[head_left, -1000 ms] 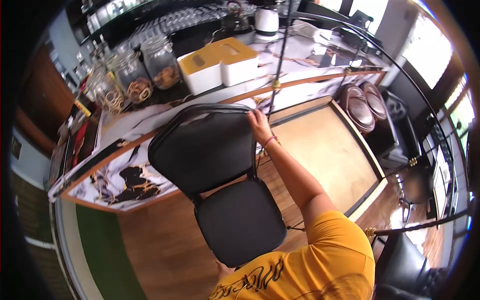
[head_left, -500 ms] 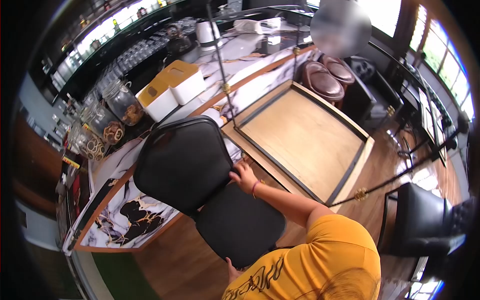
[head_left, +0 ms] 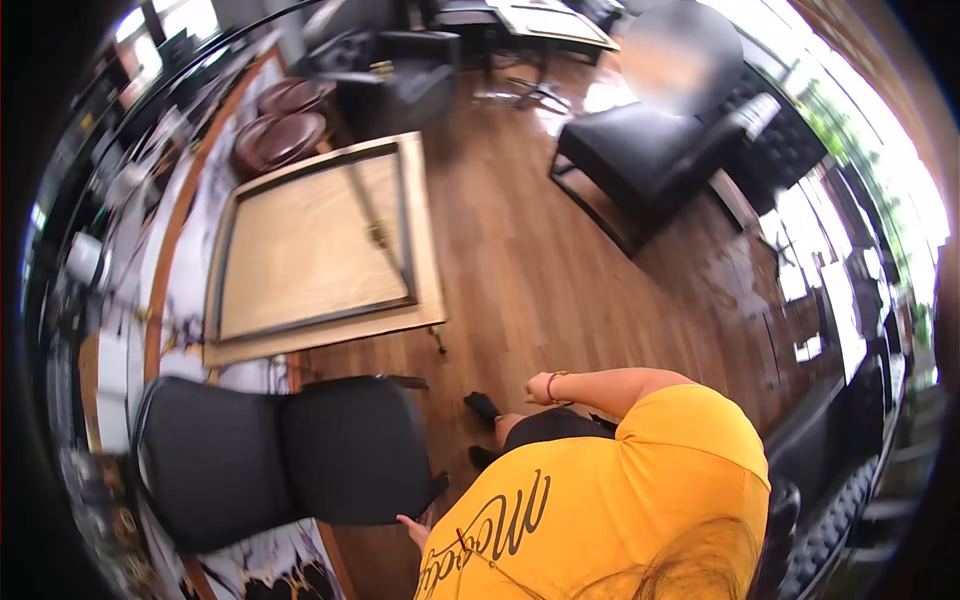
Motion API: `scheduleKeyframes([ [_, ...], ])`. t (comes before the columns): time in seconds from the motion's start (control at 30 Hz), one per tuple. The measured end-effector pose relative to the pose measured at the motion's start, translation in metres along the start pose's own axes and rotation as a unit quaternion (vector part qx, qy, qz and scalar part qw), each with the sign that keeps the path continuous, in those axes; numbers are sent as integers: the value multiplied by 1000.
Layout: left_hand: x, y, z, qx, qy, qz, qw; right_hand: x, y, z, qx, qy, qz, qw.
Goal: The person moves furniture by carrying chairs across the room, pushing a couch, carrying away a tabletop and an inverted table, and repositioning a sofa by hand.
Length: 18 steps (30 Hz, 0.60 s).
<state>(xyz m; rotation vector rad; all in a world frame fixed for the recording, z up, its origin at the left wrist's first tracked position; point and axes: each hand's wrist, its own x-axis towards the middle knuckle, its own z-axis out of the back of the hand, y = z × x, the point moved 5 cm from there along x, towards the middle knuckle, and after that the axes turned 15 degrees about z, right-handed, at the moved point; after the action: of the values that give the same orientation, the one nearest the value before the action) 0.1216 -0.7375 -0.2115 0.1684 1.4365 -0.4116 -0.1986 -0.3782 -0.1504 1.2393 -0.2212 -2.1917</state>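
A black padded chair (head_left: 350,450) stands at the lower left, its backrest (head_left: 215,460) close to the marble-patterned counter front. My left hand (head_left: 417,530) is at the front edge of its seat, gripping it; most of the fingers are hidden by the seat and my yellow shirt. My right hand (head_left: 541,388), with a band at the wrist, hangs over the floor with its fingers curled and nothing visible in it. It is apart from the chair. Beyond the chair hangs a framed wooden board (head_left: 310,255) with dark ropes.
Two brown round stools (head_left: 280,143) and a black armchair (head_left: 395,80) stand past the board. A black bench-like seat (head_left: 640,150) is at upper right, near a person whose head is blurred. The marble counter (head_left: 190,240) runs along the left. Wooden flooring (head_left: 500,270) lies between.
My view has swung to the right, so the chair and board sit farther left. My right hand has let go of the chair's backrest; my left hand stays at the seat edge.
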Motion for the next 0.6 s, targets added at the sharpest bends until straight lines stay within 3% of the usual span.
scheduleKeyframes([
  [0.2,-11,-11,-102,242,3,-22,970,-134,-142,-71,152,-115,-172,967],
  [0.33,-31,12,-201,446,31,-51,893,-203,-195,-116,220,-133,-223,940],
  [0.47,-56,67,-324,661,83,-113,737,-250,-246,-146,325,-217,-218,894],
  [0.53,-75,99,-387,762,120,-170,613,-272,-269,-163,363,-264,-214,867],
  [0.6,-95,130,-459,845,178,-244,442,-303,-306,-177,399,-304,-233,833],
])
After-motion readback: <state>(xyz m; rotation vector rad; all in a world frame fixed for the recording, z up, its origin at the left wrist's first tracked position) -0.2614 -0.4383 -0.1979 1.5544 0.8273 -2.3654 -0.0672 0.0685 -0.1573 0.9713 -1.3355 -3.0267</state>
